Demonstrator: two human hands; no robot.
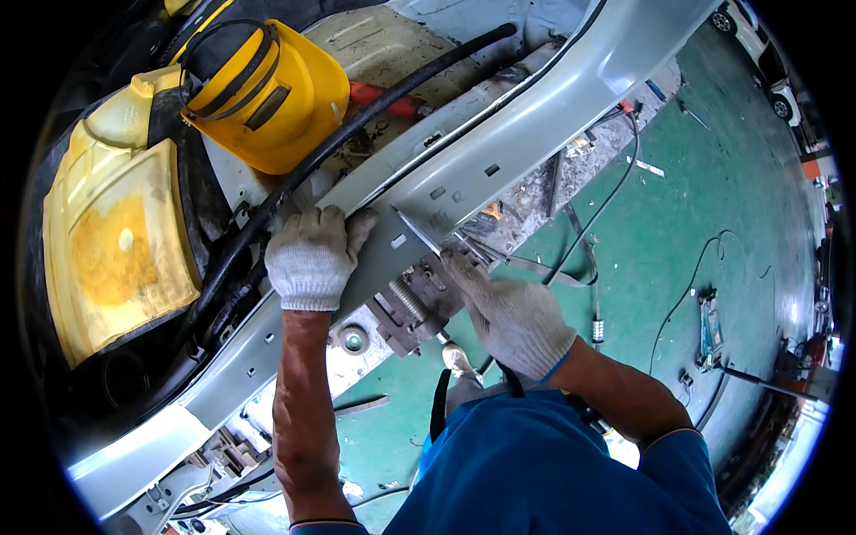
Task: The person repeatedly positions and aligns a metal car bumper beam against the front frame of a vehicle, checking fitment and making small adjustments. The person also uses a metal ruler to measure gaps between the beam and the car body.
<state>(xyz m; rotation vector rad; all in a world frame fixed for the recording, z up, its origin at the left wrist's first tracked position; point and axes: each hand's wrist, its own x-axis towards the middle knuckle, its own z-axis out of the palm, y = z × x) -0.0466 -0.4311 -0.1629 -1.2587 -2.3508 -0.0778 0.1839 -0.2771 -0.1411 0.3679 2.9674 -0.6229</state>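
Note:
A long silver-grey car sill [499, 147] runs diagonally across the view. My left hand [312, 254], in a whitish knitted glove, lies on it with the fingers curled over its inner edge and the thumb apart. My right hand [513, 316], gloved the same way, is at the sill's outer side. Its fingers are closed at the lower end of a thin, pale metal strip [415, 230] that slants across the sill's face. The strip's exact kind cannot be made out. Below the sill, between my hands, sits a metal clamp [419, 303] with a threaded bolt.
A yellow welding helmet [308, 98] and a yellowed seat part [120, 232] lie inside the car body. A black hose [383, 102] crosses there. Cables [615, 192] and a jack-like tool [710, 330] lie on the green floor [713, 223]. A round metal ring [354, 339] rests under the sill.

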